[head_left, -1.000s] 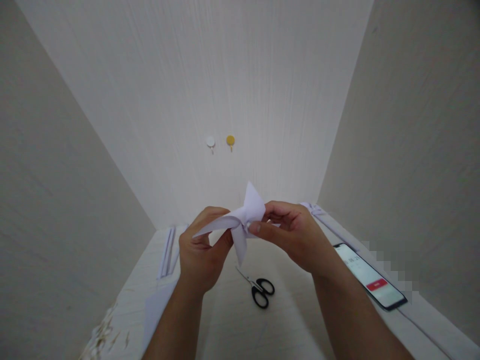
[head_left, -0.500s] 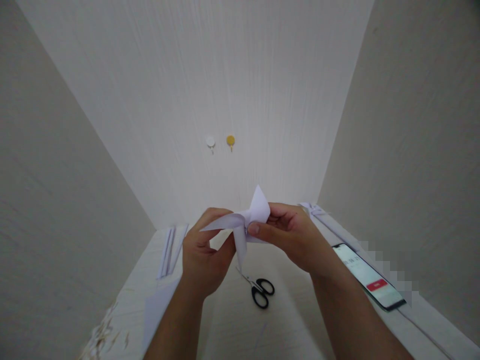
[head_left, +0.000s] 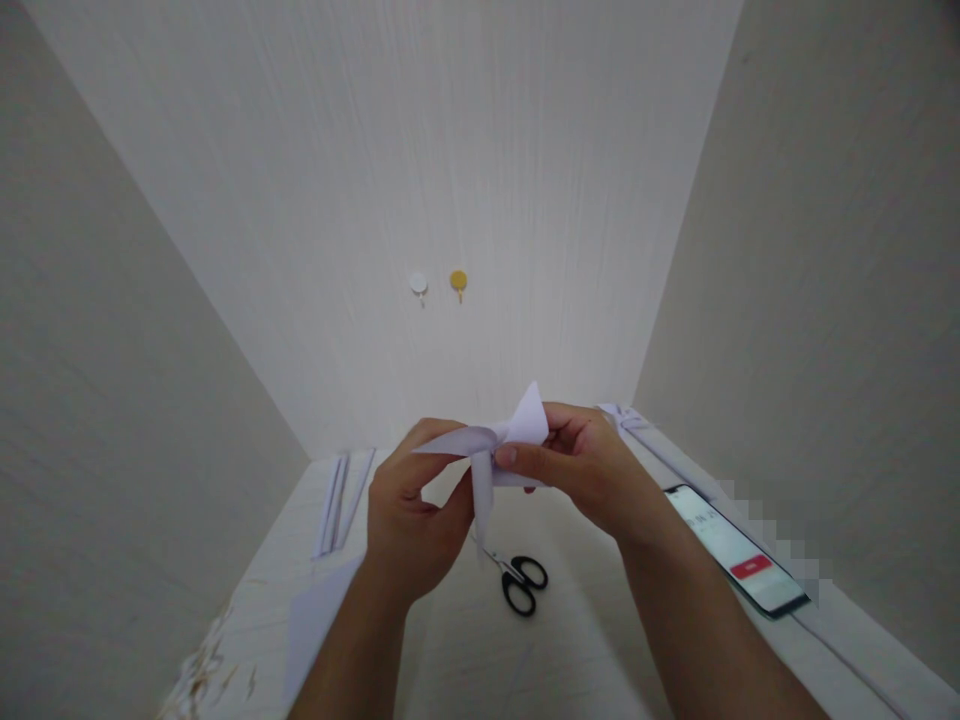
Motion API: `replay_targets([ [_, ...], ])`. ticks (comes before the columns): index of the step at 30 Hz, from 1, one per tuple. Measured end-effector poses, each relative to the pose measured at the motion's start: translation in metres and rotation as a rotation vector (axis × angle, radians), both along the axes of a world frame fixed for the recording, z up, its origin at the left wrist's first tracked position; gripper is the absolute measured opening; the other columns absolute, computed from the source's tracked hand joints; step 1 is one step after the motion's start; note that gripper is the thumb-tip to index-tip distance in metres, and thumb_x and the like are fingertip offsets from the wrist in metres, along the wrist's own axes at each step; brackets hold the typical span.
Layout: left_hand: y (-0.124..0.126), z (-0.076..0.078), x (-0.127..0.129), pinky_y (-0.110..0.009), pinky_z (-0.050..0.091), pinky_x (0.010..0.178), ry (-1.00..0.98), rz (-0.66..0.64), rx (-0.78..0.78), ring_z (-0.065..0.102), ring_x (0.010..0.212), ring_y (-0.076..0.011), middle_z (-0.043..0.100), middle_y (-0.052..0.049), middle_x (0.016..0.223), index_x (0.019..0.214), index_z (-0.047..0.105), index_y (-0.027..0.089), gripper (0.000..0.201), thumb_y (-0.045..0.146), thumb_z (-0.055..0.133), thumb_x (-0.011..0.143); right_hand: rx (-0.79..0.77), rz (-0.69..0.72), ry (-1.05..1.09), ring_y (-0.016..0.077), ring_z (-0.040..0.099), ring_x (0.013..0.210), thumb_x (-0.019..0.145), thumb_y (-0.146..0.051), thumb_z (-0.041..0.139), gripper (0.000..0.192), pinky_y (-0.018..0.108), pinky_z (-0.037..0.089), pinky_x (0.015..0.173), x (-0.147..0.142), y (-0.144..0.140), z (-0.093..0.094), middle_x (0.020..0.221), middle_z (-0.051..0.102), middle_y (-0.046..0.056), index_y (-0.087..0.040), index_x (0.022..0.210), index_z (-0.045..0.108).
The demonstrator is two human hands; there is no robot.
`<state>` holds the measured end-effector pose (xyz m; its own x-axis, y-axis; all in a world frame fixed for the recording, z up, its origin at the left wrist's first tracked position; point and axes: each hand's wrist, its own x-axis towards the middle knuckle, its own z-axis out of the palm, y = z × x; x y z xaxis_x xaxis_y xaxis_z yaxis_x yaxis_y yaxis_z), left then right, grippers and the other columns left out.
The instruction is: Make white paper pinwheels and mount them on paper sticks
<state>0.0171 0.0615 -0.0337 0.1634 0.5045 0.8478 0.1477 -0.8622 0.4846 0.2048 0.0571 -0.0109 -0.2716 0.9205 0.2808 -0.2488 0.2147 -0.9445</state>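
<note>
A white paper pinwheel (head_left: 527, 418) is held up between my two hands, its curled blades pointing up, left and down. My left hand (head_left: 416, 510) grips it from the left, the thumb behind the hanging blade and the fingertips hidden by the paper. On the other side, my right hand (head_left: 581, 465) pinches the pinwheel, with the thumb pressed near its centre and the fingers behind. Below them a pair of scissors (head_left: 519, 584) with black handles lies on the white table (head_left: 555, 660), blades toward the upper left.
At the left are several rolled or folded paper strips (head_left: 334, 505) and a flat white sheet (head_left: 319, 620). A phone (head_left: 739, 552) with a lit screen lies at the right, near another folded paper piece (head_left: 622, 415). Two hooks, one white (head_left: 418, 284) and one yellow (head_left: 458, 281), are on the wall.
The pinwheel has turned slightly in my fingers, its upper blade shifting right and a little down. Both hands keep their hold; the scissors and phone stay in place.
</note>
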Motion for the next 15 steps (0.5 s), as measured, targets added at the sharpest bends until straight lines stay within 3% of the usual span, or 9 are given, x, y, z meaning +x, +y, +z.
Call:
replay_targets([
  [9, 0.0013, -0.0026, -0.0007, -0.037, 0.058, 0.085, 0.005, 0.01, -0.012, 0.071, 0.1, -0.0246, 0.078, -0.008, 0.111, 0.116, 0.08, 0.031, 0.036, 0.01, 0.074, 0.087, -0.051, 0.031, 0.018, 0.0135, 0.065, 0.06, 0.061, -0.032, 0.098, 0.031, 0.022, 0.052, 0.051, 0.0, 0.0007, 0.0031, 0.071, 0.074, 0.001, -0.019, 0.08, 0.077],
  [15, 0.0057, -0.0052, -0.002, -0.038, 0.058, 0.087, -0.09, 0.015, -0.09, 0.073, 0.101, -0.0268, 0.08, -0.008, 0.107, 0.104, 0.084, 0.029, 0.024, 0.017, 0.082, 0.083, -0.009, 0.072, 0.051, 0.012, 0.063, 0.061, 0.078, -0.04, 0.089, 0.024, 0.024, 0.051, 0.056, 0.0067, 0.0012, 0.001, 0.073, 0.073, 0.001, -0.019, 0.085, 0.08],
])
